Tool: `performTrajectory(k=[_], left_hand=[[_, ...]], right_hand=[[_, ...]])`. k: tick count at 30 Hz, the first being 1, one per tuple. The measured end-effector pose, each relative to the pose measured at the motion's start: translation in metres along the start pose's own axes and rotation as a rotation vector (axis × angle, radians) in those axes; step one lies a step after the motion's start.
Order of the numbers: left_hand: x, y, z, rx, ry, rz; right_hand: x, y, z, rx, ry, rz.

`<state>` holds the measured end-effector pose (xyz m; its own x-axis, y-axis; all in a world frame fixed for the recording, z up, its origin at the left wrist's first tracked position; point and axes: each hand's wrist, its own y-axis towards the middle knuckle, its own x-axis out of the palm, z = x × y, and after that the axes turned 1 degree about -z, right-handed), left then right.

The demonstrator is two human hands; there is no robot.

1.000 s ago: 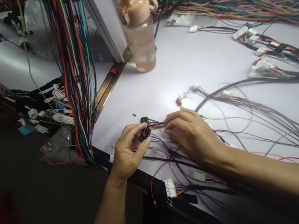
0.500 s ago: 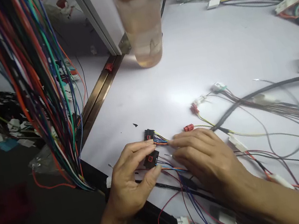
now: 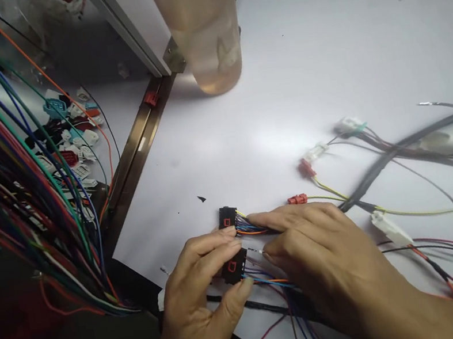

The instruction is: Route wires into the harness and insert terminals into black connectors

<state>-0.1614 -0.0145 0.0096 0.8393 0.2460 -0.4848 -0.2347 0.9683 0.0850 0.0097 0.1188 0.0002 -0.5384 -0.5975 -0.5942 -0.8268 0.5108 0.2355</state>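
Note:
Two black connector housings with red markings lie one behind the other at the table's front edge. My left hand (image 3: pixel 200 303) grips the nearer black connector (image 3: pixel 233 267) between fingers and thumb, its fingertips also touching the farther housing (image 3: pixel 227 220). Thin coloured wires (image 3: pixel 251 227) run from both housings toward my right hand (image 3: pixel 325 260). That hand is closed in a pinch on a thin white wire (image 3: pixel 261 251), whose small metal terminal points at the nearer connector, a short gap away. Part of the wire is hidden under the palm.
A bottle of pale liquid (image 3: pixel 212 49) stands at the back beside a metal rail (image 3: pixel 135 150). Thick bundles of coloured wires (image 3: pixel 17 154) hang at the left. Red plugs (image 3: pixel 297 199), white connectors (image 3: pixel 390 228) and a black sheathed cable (image 3: pixel 383 162) lie at the right.
The view has shifted closer to the hands. My right hand's pinched wire now shows more plainly, its terminal facing the nearer connector. My left hand keeps its hold.

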Motion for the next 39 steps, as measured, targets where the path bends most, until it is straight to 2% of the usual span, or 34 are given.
performTrajectory(k=[10,17,21,26,28,31,33,36,39], left_hand=[[-0.001,0.002,0.003,-0.005,0.047,-0.003],[-0.001,0.003,0.001,0.004,0.048,0.004],[-0.002,0.003,-0.002,-0.014,-0.017,0.011],[0.001,0.003,-0.005,-0.048,-0.136,0.066],[0.002,0.003,-0.005,-0.054,-0.161,0.084],[0.004,0.005,-0.008,-0.055,-0.184,0.110],[0.005,0.006,-0.011,-0.042,-0.206,0.126],[0.007,0.007,-0.013,0.017,-0.292,0.172],[0.006,0.004,-0.007,0.070,-0.422,0.239]], right_hand=[[-0.001,0.000,-0.001,-0.105,-0.152,-0.097],[0.000,0.000,-0.002,-0.091,-0.168,-0.081],[-0.002,0.000,-0.002,-0.062,-0.078,-0.052],[-0.018,0.009,-0.010,0.057,0.067,0.049],[-0.031,0.015,-0.016,0.166,0.184,0.017],[-0.053,0.023,-0.025,0.378,0.385,-0.105],[-0.064,0.023,-0.031,0.460,0.448,-0.136],[-0.068,0.015,-0.043,0.492,0.457,-0.103],[-0.057,0.000,-0.061,0.458,0.410,-0.061]])
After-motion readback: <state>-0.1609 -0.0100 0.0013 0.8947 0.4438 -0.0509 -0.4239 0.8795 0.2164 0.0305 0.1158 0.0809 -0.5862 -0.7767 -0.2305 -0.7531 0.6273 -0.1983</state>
